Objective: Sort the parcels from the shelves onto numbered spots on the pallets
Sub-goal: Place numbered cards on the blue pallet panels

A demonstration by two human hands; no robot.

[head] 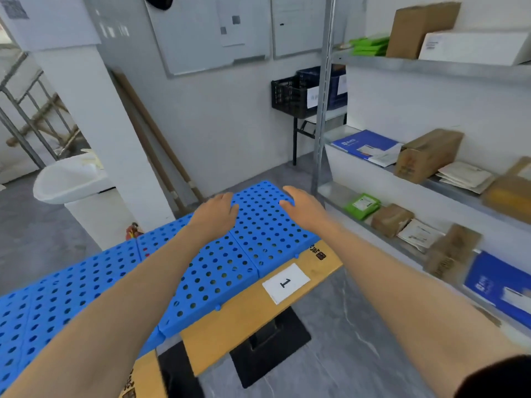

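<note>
Nearest, the "1" label (286, 283) marks a spot on the tan board (247, 320) edging the blue perforated pallet (215, 271), which bears no parcel here. Over its far end are the left hand (217, 211) and right hand (301, 208), both empty, fingers loosely extended. The parcels wait on the right-hand metal shelves (431, 67): a green bag (362, 205), a brown carton (428, 155) and a blue mailer (367, 146). It seems best to read a parcel's number first, then lift with both hands. Farthest, a black crate (290, 96) and a dark blue crate (333, 84) hide their contents.
</note>
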